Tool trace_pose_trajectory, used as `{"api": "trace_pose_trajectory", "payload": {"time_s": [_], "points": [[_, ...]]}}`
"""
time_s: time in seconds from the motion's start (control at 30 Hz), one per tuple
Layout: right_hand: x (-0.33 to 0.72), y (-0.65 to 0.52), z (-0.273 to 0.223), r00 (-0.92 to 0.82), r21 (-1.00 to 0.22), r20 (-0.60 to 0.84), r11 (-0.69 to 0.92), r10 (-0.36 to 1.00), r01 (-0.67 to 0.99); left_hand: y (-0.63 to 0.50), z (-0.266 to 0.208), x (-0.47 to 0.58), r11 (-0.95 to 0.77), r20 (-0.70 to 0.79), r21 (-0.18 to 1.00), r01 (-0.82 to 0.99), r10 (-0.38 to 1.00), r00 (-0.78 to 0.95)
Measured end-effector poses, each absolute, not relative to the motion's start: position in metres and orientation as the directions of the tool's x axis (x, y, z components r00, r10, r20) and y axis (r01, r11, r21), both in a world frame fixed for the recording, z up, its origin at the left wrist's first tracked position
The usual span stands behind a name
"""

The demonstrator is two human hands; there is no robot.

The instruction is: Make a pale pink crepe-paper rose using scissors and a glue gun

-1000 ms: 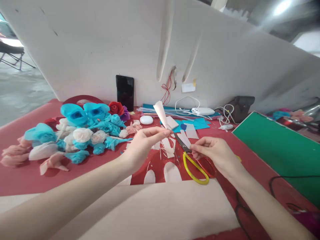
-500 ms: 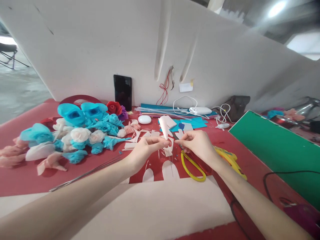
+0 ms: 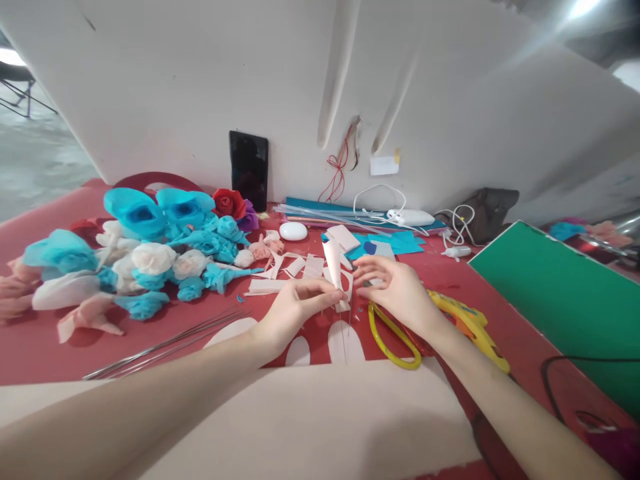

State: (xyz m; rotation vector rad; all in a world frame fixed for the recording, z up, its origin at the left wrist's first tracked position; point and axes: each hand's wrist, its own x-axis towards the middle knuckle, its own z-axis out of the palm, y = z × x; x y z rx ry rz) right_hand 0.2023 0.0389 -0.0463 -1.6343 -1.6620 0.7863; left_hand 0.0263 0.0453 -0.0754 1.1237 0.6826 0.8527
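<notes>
My left hand point(image 3: 295, 310) is closed in a pinch at the base of a rolled pale pink paper bud point(image 3: 332, 263). Thin wire point(image 3: 343, 337) runs down below those fingertips. Just to the right, my right hand point(image 3: 393, 290) is open, its fingers curved and apart with nothing visible in them. Yellow-handled scissors point(image 3: 395, 341) lie under the right hand, their blades largely hidden by it. Cut pink paper scraps point(image 3: 314, 267) surround the bud on the red table, and rounded paper petals point(image 3: 346, 343) lie below the hands.
A heap of blue, white and pink paper flowers point(image 3: 154, 259) fills the left, with metal wires point(image 3: 165, 343) before it. A pink paper sheet point(image 3: 300, 420) covers the near edge. At right are a yellow glue gun point(image 3: 465, 323) and a green board point(image 3: 565, 307). A black phone point(image 3: 249, 170) leans on the wall.
My right hand's fingers have spread from a pinch and now sit beside the bud. The left hand keeps its hold on the bud. The whole view has shifted slightly.
</notes>
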Motion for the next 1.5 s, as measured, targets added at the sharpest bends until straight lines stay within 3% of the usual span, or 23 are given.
{"api": "trace_pose_trajectory", "payload": {"time_s": [0.3,0.53,0.77,0.93,1.2,1.5], "points": [[0.2,0.038,-0.041,0.016,-0.903,-0.065,-0.065,0.998,0.424,0.045,-0.075,0.025,0.208,-0.059,0.952,-0.222,0.843,0.535],[0.21,0.042,-0.041,0.15,-0.906,0.067,-0.003,0.986,0.424,0.045,-0.075,0.026,0.228,-0.085,0.949,-0.217,0.849,0.522],[0.211,0.039,-0.026,0.004,-0.981,-0.067,-0.067,0.998,0.182,0.045,-0.075,0.026,0.233,-0.077,0.944,-0.232,0.842,0.533],[0.214,0.042,-0.026,-0.046,-0.987,-0.131,-0.126,0.99,0.095,0.045,-0.076,0.027,0.231,-0.072,0.943,-0.239,0.845,0.531],[0.215,0.042,-0.027,-0.074,-0.982,-0.16,-0.151,0.984,0.111,0.045,-0.075,0.027,0.228,-0.07,0.945,-0.236,0.843,0.533],[0.213,0.042,-0.03,0.022,-0.963,-0.116,-0.117,0.993,0.241,0.045,-0.074,0.026,0.236,-0.082,0.946,-0.224,0.84,0.537]]}}
